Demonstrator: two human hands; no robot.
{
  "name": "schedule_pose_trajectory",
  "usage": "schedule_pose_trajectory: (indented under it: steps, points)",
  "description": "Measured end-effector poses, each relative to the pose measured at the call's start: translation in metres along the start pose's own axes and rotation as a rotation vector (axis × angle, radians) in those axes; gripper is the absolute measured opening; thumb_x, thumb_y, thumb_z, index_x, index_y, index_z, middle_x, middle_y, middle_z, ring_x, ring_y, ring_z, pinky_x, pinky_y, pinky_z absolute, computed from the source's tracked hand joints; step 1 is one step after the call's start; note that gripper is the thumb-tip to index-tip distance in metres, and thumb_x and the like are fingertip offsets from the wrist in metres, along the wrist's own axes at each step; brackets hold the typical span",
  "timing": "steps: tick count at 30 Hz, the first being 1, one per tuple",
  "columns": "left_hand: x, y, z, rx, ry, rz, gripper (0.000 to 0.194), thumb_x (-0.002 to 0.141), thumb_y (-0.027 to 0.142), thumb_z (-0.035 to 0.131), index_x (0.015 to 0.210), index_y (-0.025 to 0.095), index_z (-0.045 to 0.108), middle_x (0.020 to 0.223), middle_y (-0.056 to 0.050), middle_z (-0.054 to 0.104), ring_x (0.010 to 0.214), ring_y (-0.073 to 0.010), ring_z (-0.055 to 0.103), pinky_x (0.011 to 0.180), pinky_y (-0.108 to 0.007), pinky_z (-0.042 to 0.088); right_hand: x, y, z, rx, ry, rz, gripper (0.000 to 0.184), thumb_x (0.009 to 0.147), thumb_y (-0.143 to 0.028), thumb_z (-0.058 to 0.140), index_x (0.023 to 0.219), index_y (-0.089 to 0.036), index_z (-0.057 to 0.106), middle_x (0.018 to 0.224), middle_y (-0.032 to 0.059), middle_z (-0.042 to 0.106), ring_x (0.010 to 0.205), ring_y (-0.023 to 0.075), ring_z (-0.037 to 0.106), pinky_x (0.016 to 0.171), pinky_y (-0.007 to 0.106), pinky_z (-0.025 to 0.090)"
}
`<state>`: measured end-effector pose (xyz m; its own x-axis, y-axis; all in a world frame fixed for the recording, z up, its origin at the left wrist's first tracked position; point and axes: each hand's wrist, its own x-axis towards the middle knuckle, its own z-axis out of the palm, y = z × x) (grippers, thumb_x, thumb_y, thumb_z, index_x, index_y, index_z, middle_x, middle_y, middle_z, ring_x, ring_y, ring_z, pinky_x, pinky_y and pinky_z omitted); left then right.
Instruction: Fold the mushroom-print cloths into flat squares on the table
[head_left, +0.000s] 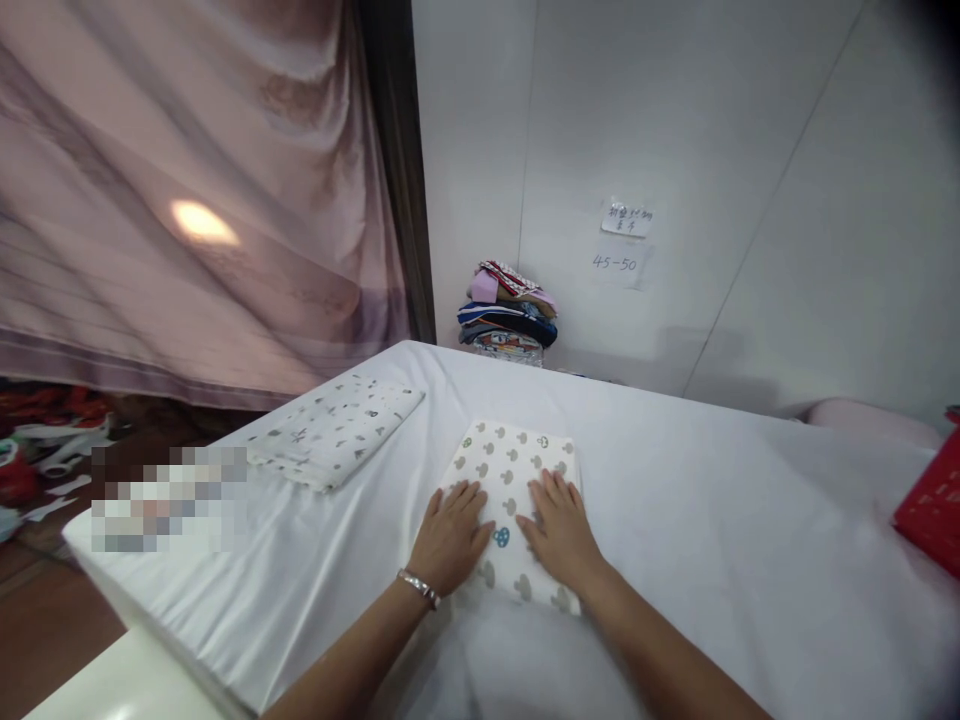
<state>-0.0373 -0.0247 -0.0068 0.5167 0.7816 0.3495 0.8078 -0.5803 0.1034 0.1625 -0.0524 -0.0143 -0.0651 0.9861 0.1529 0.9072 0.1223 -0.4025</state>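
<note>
A white cloth with a grey mushroom print [510, 475] lies folded into a rough rectangle on the white-covered table [675, 520]. One mushroom on it is blue, and a few small ones are green. My left hand [450, 535] rests flat on the cloth's left side, fingers spread, with a bracelet at the wrist. On the right side of the same cloth, my right hand [559, 525] presses down with its fingers apart. Neither hand grips the fabric. Part of the cloth is hidden beneath both palms.
Another folded white cloth with small dark prints [341, 430] lies to the left. Behind the table rises a stack of folded fabrics [508, 315]. A red object [934, 500] sits at the right edge. A pink curtain [187, 150] hangs at the left; paper notes [621, 262] are on the wall.
</note>
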Motion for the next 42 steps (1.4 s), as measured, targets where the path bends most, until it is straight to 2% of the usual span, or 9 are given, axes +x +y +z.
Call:
schedule_pose_trajectory:
  steps: [3,8,13,17,21,24,29,34,42]
  points:
    - [-0.007,0.003,-0.005,-0.045,0.0,0.043,0.042,0.086,0.04,0.04,0.122,0.021,0.046,0.127,-0.007,0.049,0.122,-0.0252,0.038,0.1,-0.05,0.026,-0.007,0.017,0.002,0.142,0.065,0.16,0.058,0.083,-0.044,0.041,0.133,-0.016,0.035,0.147,0.0068,0.01,0.134,0.0235,0.003,0.107,0.041,0.011]
    - [-0.02,0.022,-0.01,-0.155,-0.136,0.367,0.067,0.075,0.052,0.053,0.132,0.024,0.033,0.137,-0.008,0.036,0.127,-0.0265,0.03,0.104,-0.051,0.017,-0.018,0.038,0.004,0.449,0.098,0.338,0.069,0.078,-0.049,0.045,0.137,-0.019,0.026,0.146,0.0066,0.012,0.133,0.0208,0.009,0.108,0.036,0.016]
    - [-0.022,0.025,-0.006,-0.112,-0.166,0.418,0.067,0.074,0.031,0.057,0.134,0.026,0.028,0.14,-0.005,0.033,0.129,-0.0239,0.026,0.105,-0.049,0.013,-0.019,0.035,0.008,0.585,0.154,0.301,0.067,0.076,-0.045,0.05,0.135,-0.018,0.032,0.143,0.0068,0.023,0.132,0.0195,0.016,0.108,0.035,0.015]
    - [-0.014,-0.002,-0.006,-0.041,-0.146,0.471,0.069,0.07,0.018,0.055,0.134,0.026,0.03,0.137,-0.004,0.038,0.128,-0.0234,0.028,0.105,-0.05,0.012,-0.024,0.025,0.007,0.802,0.153,0.324,0.068,0.075,-0.043,0.053,0.134,-0.019,0.032,0.141,0.0061,0.03,0.129,0.0208,0.027,0.106,0.035,0.023]
    - [-0.011,-0.04,-0.015,0.071,-0.044,0.322,0.065,0.068,0.01,0.053,0.129,0.029,0.039,0.133,-0.005,0.043,0.126,-0.025,0.033,0.104,-0.052,0.015,-0.028,0.021,0.007,0.941,0.05,0.334,0.073,0.075,-0.042,0.054,0.138,-0.023,0.022,0.125,0.0073,0.05,0.113,0.0208,0.048,0.093,0.035,0.039]
    - [-0.018,-0.048,-0.02,0.134,-0.008,0.186,0.066,0.066,0.006,0.049,0.127,0.029,0.041,0.134,-0.005,0.042,0.125,-0.025,0.034,0.102,-0.051,0.021,-0.026,0.024,0.01,0.893,0.054,0.373,0.072,0.075,-0.042,0.053,0.138,-0.024,0.021,0.124,0.0087,0.051,0.109,0.0215,0.05,0.087,0.035,0.042]
    - [-0.031,-0.015,-0.025,0.07,-0.089,0.286,0.076,0.063,0.003,0.046,0.134,0.026,0.031,0.138,-0.005,0.035,0.128,-0.0219,0.029,0.105,-0.049,0.018,-0.02,0.031,0.01,0.918,0.081,0.381,0.07,0.076,-0.038,0.05,0.138,-0.025,0.021,0.128,0.0091,0.047,0.107,0.0208,0.052,0.08,0.032,0.046]
    - [-0.035,0.008,-0.024,-0.018,-0.114,0.355,0.072,0.07,0.016,0.053,0.136,0.025,0.026,0.138,-0.006,0.036,0.127,-0.023,0.03,0.105,-0.05,0.017,-0.011,0.041,-0.009,1.003,0.137,0.464,0.07,0.077,-0.039,0.048,0.139,-0.024,0.019,0.139,0.0112,0.032,0.112,0.0228,0.049,0.077,0.032,0.049]
    - [-0.036,0.014,-0.014,-0.032,0.018,0.289,0.055,0.077,0.032,0.054,0.129,0.021,0.038,0.129,-0.008,0.047,0.122,-0.0243,0.038,0.104,-0.049,0.022,0.037,0.059,-0.02,0.886,0.184,0.496,0.056,0.075,-0.036,0.05,0.128,-0.019,0.04,0.121,0.0093,0.054,0.091,0.0188,0.059,0.064,0.026,0.05]
